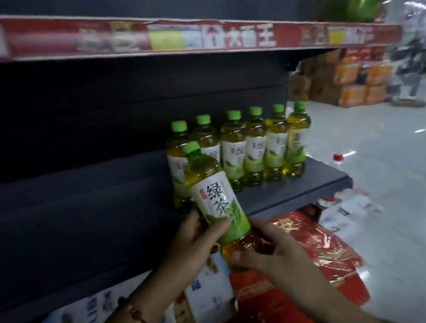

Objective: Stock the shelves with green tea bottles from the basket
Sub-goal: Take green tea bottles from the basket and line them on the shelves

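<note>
Both my hands hold one green tea bottle (211, 189) with a green cap, tilted a little to the left, just in front of the dark shelf (306, 189). My left hand (191, 249) grips its lower label from the left, thumb across the front. My right hand (270, 249) grips its amber base from the right. Behind it, several matching green tea bottles (254, 150) stand upright in a row at the shelf's right end. The basket is not in view.
The shelf's left part (64, 223) is bare and dark. A red price strip (189, 38) edges the shelf above. Red and white packages (301, 253) sit below. Pale aisle floor (404, 203) opens to the right, with orange stacked boxes (354, 86) and a red cap (338, 157) beyond.
</note>
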`<state>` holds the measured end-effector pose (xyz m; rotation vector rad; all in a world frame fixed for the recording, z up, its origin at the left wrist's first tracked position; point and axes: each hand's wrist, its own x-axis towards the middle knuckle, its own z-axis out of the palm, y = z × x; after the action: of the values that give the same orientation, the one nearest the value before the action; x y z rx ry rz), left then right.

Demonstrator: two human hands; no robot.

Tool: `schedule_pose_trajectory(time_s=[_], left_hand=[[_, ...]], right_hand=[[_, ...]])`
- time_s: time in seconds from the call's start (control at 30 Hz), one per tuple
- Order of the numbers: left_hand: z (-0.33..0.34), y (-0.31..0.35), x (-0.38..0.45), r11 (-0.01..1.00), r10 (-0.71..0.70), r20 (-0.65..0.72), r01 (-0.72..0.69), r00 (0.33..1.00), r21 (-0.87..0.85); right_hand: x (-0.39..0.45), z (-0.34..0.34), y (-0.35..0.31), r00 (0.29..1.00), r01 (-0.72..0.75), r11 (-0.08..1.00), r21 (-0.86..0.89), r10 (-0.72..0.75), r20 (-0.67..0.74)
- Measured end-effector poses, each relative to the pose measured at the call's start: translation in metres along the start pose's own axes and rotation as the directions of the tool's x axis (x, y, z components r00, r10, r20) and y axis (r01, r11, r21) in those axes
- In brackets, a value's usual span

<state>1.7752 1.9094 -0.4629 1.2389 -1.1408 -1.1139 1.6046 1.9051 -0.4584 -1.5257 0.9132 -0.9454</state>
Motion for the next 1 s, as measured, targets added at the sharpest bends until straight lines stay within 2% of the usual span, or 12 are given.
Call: schedule_pose_trajectory(time_s=[0.17, 0.3, 0.4, 0.47, 0.53, 0.7, 0.83, 1.0], left_hand=[[-0.05, 0.001, -0.005, 0.997, -0.01, -0.132, 0.02, 0.991, 0.071], [-0.079, 0.003, 0.0, 0.992, 0.059, -0.234, -0.03, 0.97, 0.126], [-0.093, 0.002, 0.009, 0.976, 0.129, -0.316, -0.065, 0.94, 0.207], [-0.098, 0.001, 0.016, 0.957, 0.179, -0.346, -0.081, 0.921, 0.279], [-0.102, -0.003, 0.025, 0.937, 0.204, -0.365, -0.073, 0.908, 0.341], [-0.108, -0.016, 0.048, 0.913, 0.234, -0.349, -0.082, 0.907, 0.4], [-0.109, -0.021, 0.062, 0.918, 0.249, -0.362, -0.1, 0.898, 0.384], [-0.11, -0.025, 0.073, 0.909, 0.276, -0.33, -0.134, 0.903, 0.395]], right_hand=[[0.031, 0.044, 0.002, 0.99, 0.107, 0.984, -0.141, -0.092, 0.11], [0.059, 0.078, 0.003, 0.974, 0.168, 0.972, -0.163, -0.138, 0.177], [0.084, 0.098, 0.008, 0.964, 0.26, 0.924, -0.282, -0.232, 0.128], [0.1, 0.11, 0.013, 0.958, 0.28, 0.867, -0.412, -0.28, 0.06], [0.112, 0.119, 0.018, 0.952, 0.282, 0.841, -0.461, -0.304, 0.028], [0.125, 0.127, 0.034, 0.943, 0.281, 0.858, -0.43, -0.33, -0.043], [0.128, 0.128, 0.041, 0.939, 0.293, 0.881, -0.372, -0.339, -0.063], [0.136, 0.127, 0.048, 0.943, 0.247, 0.864, -0.439, -0.318, -0.095]])
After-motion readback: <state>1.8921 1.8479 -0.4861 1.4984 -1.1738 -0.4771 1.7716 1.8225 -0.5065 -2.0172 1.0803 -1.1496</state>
